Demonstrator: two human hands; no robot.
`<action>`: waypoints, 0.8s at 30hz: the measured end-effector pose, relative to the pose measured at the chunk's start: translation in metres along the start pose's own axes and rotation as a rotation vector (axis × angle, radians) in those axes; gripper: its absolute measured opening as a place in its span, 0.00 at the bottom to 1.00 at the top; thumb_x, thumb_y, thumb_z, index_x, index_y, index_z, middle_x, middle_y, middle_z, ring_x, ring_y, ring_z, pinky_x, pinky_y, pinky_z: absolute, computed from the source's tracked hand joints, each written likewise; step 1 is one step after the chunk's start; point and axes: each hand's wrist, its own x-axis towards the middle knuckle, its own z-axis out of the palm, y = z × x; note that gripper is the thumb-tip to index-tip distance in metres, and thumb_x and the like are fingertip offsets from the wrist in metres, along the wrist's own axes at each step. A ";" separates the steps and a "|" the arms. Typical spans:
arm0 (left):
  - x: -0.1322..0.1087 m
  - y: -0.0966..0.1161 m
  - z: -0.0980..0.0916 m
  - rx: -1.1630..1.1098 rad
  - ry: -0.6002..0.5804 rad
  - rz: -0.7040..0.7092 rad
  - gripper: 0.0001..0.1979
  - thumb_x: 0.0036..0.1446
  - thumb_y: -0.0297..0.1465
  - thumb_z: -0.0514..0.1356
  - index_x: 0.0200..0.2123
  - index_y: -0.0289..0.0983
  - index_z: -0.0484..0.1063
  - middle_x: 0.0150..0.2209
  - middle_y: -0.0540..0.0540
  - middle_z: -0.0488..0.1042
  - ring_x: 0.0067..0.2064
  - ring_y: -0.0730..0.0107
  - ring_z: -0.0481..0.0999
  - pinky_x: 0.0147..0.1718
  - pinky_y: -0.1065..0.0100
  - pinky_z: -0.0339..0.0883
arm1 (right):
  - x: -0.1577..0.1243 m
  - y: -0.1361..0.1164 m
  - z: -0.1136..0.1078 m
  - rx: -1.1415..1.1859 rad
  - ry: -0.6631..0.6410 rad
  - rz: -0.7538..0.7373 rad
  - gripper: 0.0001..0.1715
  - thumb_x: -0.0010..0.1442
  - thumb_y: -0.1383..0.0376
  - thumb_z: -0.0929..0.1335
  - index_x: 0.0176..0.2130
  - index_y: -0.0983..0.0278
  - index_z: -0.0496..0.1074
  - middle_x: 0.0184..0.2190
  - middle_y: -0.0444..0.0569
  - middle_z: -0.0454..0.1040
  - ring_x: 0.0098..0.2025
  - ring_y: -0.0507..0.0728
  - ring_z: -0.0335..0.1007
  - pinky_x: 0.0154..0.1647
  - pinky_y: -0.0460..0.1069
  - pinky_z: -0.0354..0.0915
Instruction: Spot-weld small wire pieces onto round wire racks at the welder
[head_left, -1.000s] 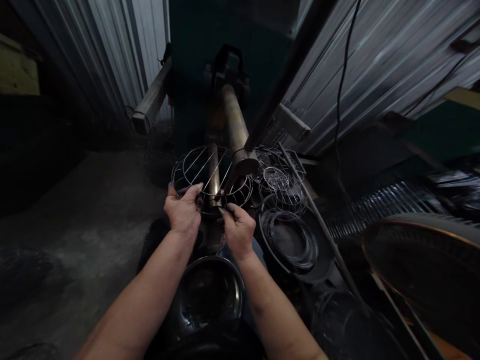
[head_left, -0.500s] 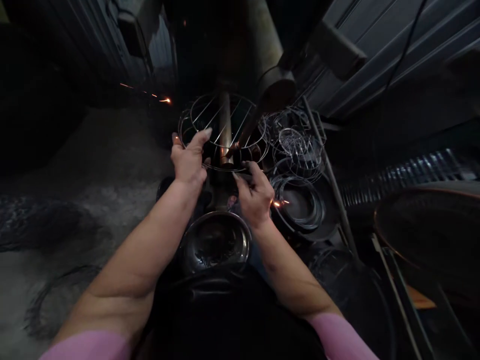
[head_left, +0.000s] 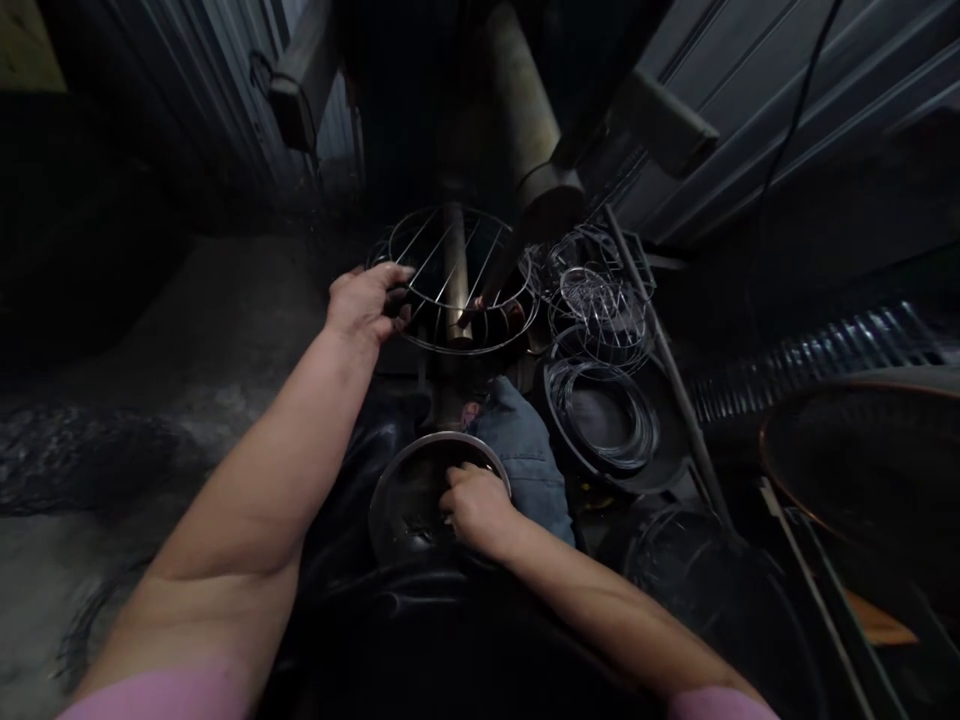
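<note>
My left hand [head_left: 365, 301] grips the left rim of a round wire rack [head_left: 459, 280] that sits over a metal post [head_left: 453, 285] beneath a slanted metal electrode arm [head_left: 536, 175]. My right hand [head_left: 471, 504] reaches down into a shiny metal bowl [head_left: 397, 500] in my lap, its fingers curled inside; what they pinch is too small to make out.
A pile of finished wire racks [head_left: 600, 300] and a dark pan of wire rings [head_left: 604, 420] lie to the right. A thin rod [head_left: 667, 370] slants across them. Corrugated metal walls [head_left: 750, 120] stand behind. A large round tray [head_left: 862, 470] is at far right.
My right hand left the wire rack and dropped into the bowl. My left hand stays on the rack's rim. The sparks seen half a second ago are gone.
</note>
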 end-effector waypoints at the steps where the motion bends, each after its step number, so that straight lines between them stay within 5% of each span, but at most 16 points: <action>1: -0.005 0.001 -0.001 0.025 -0.013 -0.002 0.18 0.31 0.20 0.68 0.26 0.36 0.63 0.23 0.50 0.66 0.25 0.69 0.68 0.21 0.69 0.62 | -0.003 0.005 -0.006 0.053 0.011 0.009 0.10 0.55 0.69 0.67 0.33 0.63 0.81 0.35 0.52 0.77 0.40 0.59 0.72 0.37 0.49 0.62; 4: -0.022 0.001 -0.007 0.024 0.005 0.063 0.18 0.32 0.23 0.68 0.27 0.37 0.63 0.22 0.51 0.66 0.23 0.72 0.66 0.19 0.70 0.61 | -0.007 0.021 -0.028 0.340 0.202 -0.013 0.10 0.53 0.72 0.69 0.34 0.62 0.80 0.31 0.47 0.78 0.35 0.54 0.73 0.36 0.45 0.63; 8: -0.043 -0.008 -0.014 -0.072 0.008 0.099 0.21 0.30 0.25 0.70 0.29 0.37 0.63 0.23 0.53 0.67 0.24 0.72 0.67 0.20 0.70 0.62 | 0.001 0.034 -0.072 0.510 0.863 0.035 0.11 0.60 0.69 0.66 0.33 0.63 0.79 0.26 0.46 0.75 0.30 0.52 0.70 0.35 0.44 0.63; 10: -0.051 -0.013 -0.015 -0.100 0.002 0.113 0.22 0.30 0.25 0.70 0.30 0.37 0.63 0.24 0.53 0.68 0.24 0.72 0.67 0.20 0.70 0.63 | 0.011 0.034 -0.093 0.417 1.067 0.095 0.13 0.62 0.68 0.64 0.32 0.64 0.78 0.25 0.47 0.73 0.27 0.52 0.68 0.32 0.45 0.62; 16: -0.067 -0.017 -0.014 -0.072 -0.011 0.130 0.22 0.32 0.28 0.71 0.33 0.37 0.68 0.27 0.54 0.69 0.27 0.74 0.70 0.24 0.71 0.64 | 0.045 0.027 -0.111 0.409 1.256 0.188 0.13 0.58 0.71 0.64 0.32 0.66 0.78 0.26 0.51 0.77 0.30 0.55 0.71 0.35 0.48 0.65; 20: -0.065 -0.014 -0.016 -0.106 -0.017 0.137 0.21 0.33 0.28 0.71 0.33 0.37 0.68 0.27 0.54 0.68 0.27 0.74 0.69 0.25 0.71 0.64 | 0.048 0.024 -0.105 0.854 1.305 0.158 0.12 0.58 0.65 0.66 0.36 0.64 0.79 0.28 0.49 0.78 0.31 0.56 0.73 0.35 0.49 0.69; 24: -0.062 -0.013 -0.018 -0.126 -0.024 0.114 0.22 0.32 0.27 0.72 0.33 0.37 0.68 0.27 0.54 0.68 0.26 0.74 0.68 0.24 0.71 0.64 | 0.043 0.019 -0.105 1.311 1.171 0.157 0.13 0.56 0.60 0.69 0.37 0.66 0.78 0.23 0.46 0.76 0.24 0.54 0.71 0.24 0.47 0.68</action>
